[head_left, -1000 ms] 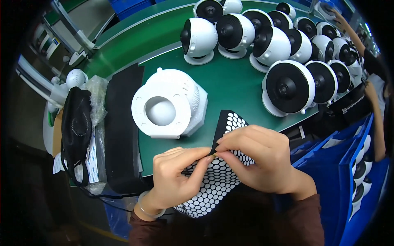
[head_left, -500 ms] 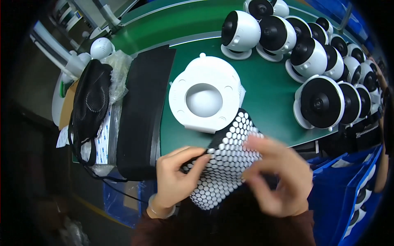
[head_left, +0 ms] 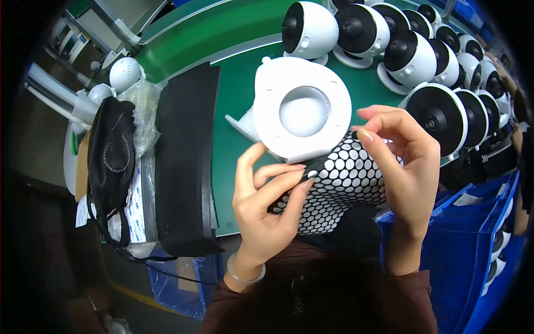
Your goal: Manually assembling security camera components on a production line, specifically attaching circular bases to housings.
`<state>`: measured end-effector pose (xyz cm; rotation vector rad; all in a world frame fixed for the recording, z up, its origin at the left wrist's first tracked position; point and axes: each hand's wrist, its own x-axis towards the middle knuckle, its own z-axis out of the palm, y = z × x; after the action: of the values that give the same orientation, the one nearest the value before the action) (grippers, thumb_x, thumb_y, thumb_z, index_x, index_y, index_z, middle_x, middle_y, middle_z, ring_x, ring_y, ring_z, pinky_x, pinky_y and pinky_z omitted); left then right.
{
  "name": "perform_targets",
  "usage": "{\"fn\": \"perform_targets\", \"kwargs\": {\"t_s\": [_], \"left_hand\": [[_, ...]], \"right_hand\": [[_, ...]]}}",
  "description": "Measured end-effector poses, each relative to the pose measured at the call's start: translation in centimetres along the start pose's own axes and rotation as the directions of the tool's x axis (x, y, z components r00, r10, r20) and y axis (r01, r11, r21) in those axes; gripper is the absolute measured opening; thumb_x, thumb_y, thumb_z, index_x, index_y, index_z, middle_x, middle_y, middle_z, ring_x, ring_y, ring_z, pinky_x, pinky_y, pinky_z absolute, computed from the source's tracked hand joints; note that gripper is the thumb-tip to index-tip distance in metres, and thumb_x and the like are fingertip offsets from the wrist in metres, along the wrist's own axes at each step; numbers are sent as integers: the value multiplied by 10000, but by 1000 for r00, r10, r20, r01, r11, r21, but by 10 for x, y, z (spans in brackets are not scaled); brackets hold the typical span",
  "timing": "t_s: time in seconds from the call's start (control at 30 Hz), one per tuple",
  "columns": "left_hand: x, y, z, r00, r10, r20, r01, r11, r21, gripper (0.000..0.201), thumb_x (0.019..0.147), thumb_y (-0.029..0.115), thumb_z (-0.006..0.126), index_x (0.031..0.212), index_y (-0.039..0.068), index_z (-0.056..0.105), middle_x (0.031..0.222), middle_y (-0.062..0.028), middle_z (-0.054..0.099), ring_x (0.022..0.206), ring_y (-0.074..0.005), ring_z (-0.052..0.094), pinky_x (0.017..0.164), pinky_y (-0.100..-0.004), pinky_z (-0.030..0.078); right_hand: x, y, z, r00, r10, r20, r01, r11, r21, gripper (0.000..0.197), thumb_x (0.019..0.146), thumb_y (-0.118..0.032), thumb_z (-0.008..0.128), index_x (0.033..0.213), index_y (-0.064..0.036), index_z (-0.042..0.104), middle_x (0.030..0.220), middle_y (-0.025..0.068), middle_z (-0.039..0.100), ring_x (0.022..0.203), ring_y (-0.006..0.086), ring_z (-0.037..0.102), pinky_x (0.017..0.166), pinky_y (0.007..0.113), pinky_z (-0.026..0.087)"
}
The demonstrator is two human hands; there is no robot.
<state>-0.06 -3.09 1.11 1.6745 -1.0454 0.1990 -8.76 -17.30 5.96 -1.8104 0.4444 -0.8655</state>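
Note:
A sheet of white round pads on black backing [head_left: 339, 183] hangs over the table's front edge. My left hand [head_left: 267, 206] pinches the sheet's left corner between thumb and fingers, with one finger near the white base. My right hand [head_left: 409, 158] is above the sheet's far right corner, thumb and a finger pinching a small black round pad [head_left: 355, 135]. Just beyond both hands a white camera [head_left: 339, 106] lies with its ring-shaped base facing up. Its round white body shows through the central hole, and clear plastic wrap [head_left: 245, 123] sticks out beneath it.
Several white ball-shaped cameras [head_left: 411, 58] with black fronts stand at the back right. Black flat sheets [head_left: 183, 150] lie left of the hands. Farther left are a black mesh pouch [head_left: 114, 156] and bubble wrap [head_left: 142, 117]. A blue bin [head_left: 439, 261] is at lower right.
My right hand has moved up and right from the sheet, and a small black pad shows at its fingertips. The white camera has turned and appears farther right. My left hand still grips the sheet.

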Motion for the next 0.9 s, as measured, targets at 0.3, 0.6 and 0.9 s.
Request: {"fn": "perform_targets", "kwargs": {"t_s": [0.3,0.6,0.9], "left_hand": [[7,3,4,999,-46,9,46,999,-7,170,683,-41,672,851,-48,649,932,-195,615,724,-183,645,635,-246,489],[9,1,5,998,-55,29,56,997,-53,181,685,-71,658,865,-61,644,945,-176,605,734,-193,649,641,-248,493],[9,0,7,995,-95,2,94,986,-134,188,672,-85,657,858,-61,647,945,-167,610,764,-201,647,664,-249,486]], "right_hand": [[12,7,-1,986,121,117,-126,991,40,82,752,-23,642,798,41,619,732,40,620,659,51,556,621,157,427],[10,9,4,999,22,49,-15,988,-154,69,720,-28,660,763,22,640,700,20,621,608,25,515,507,137,345],[13,10,3,997,46,60,-40,995,-91,71,726,-33,659,765,21,634,685,11,610,572,9,466,500,137,325]]}}
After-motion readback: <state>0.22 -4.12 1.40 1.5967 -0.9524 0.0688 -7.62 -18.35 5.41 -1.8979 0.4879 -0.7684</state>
